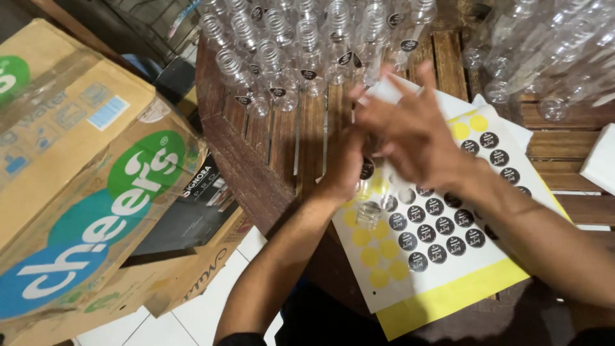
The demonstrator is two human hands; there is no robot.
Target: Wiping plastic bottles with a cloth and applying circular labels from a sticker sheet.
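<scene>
Head view, looking down on a round slatted wooden table [282,141]. Left hand [346,163] closed round a small clear plastic bottle [369,206], held upright over the near part of the table, its open neck toward the camera; a round black sticker [367,169] shows on the bottle just beside the thumb. Right hand [410,131] above and just right of the bottle, fingers spread wide and blurred — whether the fingertips touch the bottle or carry a sticker, cannot tell. Under both hands lies a sticker sheet [448,250], white with a yellow backing showing at its near edge: rows of round black stickers on the right part, bare yellow circles on the left part and at the top where stickers have been peeled off. A crowd of empty clear bottles [288,57] stands at the far side of the table, several already bearing black stickers; more clear bottles [544,57] lie heaped at the upper right. Cardboard boxes [83,173] stacked to the left of the table over a white tiled floor [198,320]. A white block [602,160] at the right edge — kind unclear.
</scene>
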